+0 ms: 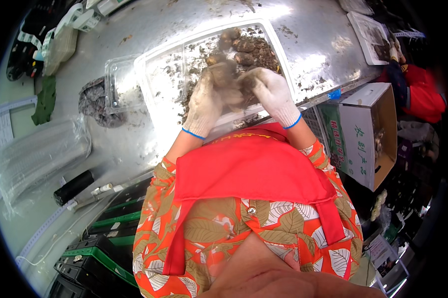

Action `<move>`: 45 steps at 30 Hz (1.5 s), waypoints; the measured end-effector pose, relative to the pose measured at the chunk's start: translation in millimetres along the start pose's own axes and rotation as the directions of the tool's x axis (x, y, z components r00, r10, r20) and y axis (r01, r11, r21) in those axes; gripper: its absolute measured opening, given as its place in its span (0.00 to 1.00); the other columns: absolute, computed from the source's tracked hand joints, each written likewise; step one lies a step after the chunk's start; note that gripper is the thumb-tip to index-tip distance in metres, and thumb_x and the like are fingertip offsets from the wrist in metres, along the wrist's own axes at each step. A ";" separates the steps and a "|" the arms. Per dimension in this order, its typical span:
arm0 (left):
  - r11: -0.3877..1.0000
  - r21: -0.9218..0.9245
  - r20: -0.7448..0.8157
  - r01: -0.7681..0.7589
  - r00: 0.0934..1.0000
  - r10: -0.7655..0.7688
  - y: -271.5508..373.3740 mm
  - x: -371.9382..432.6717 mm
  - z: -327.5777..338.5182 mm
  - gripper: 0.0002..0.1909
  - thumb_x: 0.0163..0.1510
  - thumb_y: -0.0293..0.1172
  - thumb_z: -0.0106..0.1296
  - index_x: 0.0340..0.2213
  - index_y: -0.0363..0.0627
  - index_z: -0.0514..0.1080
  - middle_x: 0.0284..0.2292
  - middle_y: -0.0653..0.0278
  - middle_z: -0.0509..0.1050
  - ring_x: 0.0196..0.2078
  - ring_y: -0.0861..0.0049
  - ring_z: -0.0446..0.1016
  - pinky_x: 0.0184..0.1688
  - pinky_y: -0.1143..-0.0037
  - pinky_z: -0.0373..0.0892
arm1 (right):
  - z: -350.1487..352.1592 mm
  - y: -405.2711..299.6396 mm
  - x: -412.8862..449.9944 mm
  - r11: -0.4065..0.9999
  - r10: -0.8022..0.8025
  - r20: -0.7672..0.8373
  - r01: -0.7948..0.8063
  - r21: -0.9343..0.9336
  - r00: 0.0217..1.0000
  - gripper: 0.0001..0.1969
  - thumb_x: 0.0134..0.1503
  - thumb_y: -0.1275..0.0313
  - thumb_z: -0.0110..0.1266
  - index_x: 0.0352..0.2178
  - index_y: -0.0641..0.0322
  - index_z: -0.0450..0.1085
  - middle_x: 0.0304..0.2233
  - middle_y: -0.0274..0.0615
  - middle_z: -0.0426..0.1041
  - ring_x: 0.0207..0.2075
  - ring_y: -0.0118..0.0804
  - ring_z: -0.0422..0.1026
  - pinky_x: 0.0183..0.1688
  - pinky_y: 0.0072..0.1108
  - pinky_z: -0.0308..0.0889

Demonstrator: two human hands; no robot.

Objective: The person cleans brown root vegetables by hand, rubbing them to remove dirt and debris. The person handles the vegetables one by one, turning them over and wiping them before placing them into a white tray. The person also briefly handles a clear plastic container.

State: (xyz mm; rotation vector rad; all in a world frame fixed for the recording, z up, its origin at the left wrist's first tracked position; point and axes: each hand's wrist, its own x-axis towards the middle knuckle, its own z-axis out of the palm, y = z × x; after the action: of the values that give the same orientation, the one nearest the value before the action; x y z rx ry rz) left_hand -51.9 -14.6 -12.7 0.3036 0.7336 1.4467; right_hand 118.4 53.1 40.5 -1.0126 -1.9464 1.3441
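Both hands wear white knit gloves with blue cuffs, soiled at the fingers. My left hand [205, 100] grips a brown root vegetable [224, 74], blurred, over the near side of a white plastic tray [149, 100]. Close to its right, my right hand [270, 91] has its fingers curled in; whether they pinch something is hidden. Behind the hands, several round brown taro-like corms [244, 44] lie in the tray among dark peelings [263, 56]. A clear plastic clamshell container [123, 83] stands against the tray's left side.
A dark crumpled bag [93, 100] lies left of the clamshell on the metal table [194, 15]. Stacked clear containers [41, 156] are at far left. An open cardboard box [361, 134] stands at right. Beyond it, a co-worker's gloved hands [395, 50] are at another white tray [365, 37].
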 end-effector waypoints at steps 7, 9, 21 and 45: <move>0.996 0.067 0.028 0.065 0.997 -0.067 3.9 -5.0 4.8 0.25 0.64 0.48 0.36 0.53 0.40 0.61 0.39 0.53 0.73 0.34 0.65 0.76 0.35 0.68 0.75 | 7.0 -12.2 5.7 0.989 -0.116 -0.128 0.103 -0.110 0.985 0.12 0.51 0.71 0.54 0.38 0.62 0.75 0.34 0.49 0.75 0.37 0.45 0.74 0.42 0.28 0.69; 0.998 0.070 0.059 -0.004 0.998 0.000 1.5 -2.7 5.2 0.25 0.64 0.48 0.36 0.53 0.40 0.61 0.41 0.54 0.73 0.35 0.67 0.76 0.36 0.69 0.75 | 7.8 -18.8 8.9 0.957 -0.168 -0.093 0.140 -0.255 0.981 0.12 0.50 0.72 0.53 0.37 0.61 0.75 0.33 0.49 0.74 0.36 0.47 0.74 0.42 0.29 0.69; 0.994 0.099 -0.040 -0.044 0.998 0.048 -2.3 0.5 -3.8 0.22 0.65 0.43 0.33 0.49 0.36 0.62 0.41 0.48 0.72 0.38 0.60 0.75 0.36 0.64 0.76 | 1.4 1.3 6.0 0.999 -0.032 -0.042 0.033 0.013 0.999 0.10 0.57 0.73 0.51 0.39 0.68 0.71 0.33 0.44 0.75 0.35 0.29 0.73 0.38 0.19 0.68; 0.943 -0.290 0.304 0.164 0.950 -0.071 2.7 -3.4 1.4 0.28 0.64 0.47 0.36 0.59 0.42 0.54 0.50 0.52 0.66 0.47 0.61 0.71 0.49 0.59 0.69 | -12.7 -6.0 11.9 0.975 0.107 -0.126 -0.129 -0.180 0.986 0.10 0.57 0.69 0.51 0.36 0.64 0.74 0.32 0.48 0.75 0.34 0.38 0.75 0.39 0.23 0.69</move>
State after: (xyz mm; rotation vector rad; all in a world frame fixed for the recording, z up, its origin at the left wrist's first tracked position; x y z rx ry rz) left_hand -52.9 -17.2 -9.1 0.2155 0.2724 1.3420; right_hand 120.1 68.3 50.9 -1.2853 -1.9796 1.1520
